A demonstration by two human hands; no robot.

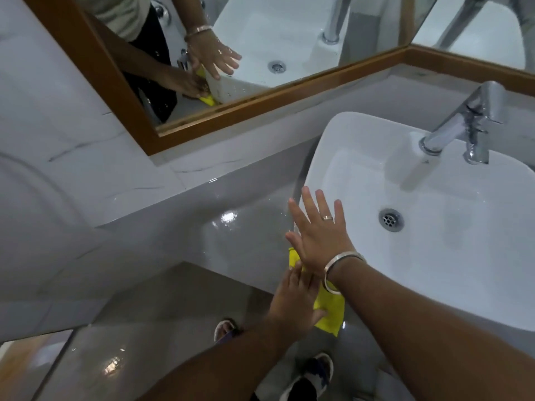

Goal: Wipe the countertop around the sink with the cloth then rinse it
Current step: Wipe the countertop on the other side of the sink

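The yellow cloth [330, 315] lies at the front of the glossy grey countertop [246, 233], against the left side of the white sink [362, 128]. My left hand [292, 302] presses on the cloth and holds it, covering its middle. My right hand [317, 230], with a ring and a metal bangle, is flat with fingers spread over the sink's left rim, crossing above the left hand. It holds nothing. The countertop shines with wet patches.
A chrome tap [469, 123] stands at the sink's back, and the drain [390, 219] is in the basin. A wood-framed mirror [260, 104] hangs on the wall behind the counter. Below the counter's front edge, my sandalled feet [314, 371] stand on the tiled floor.
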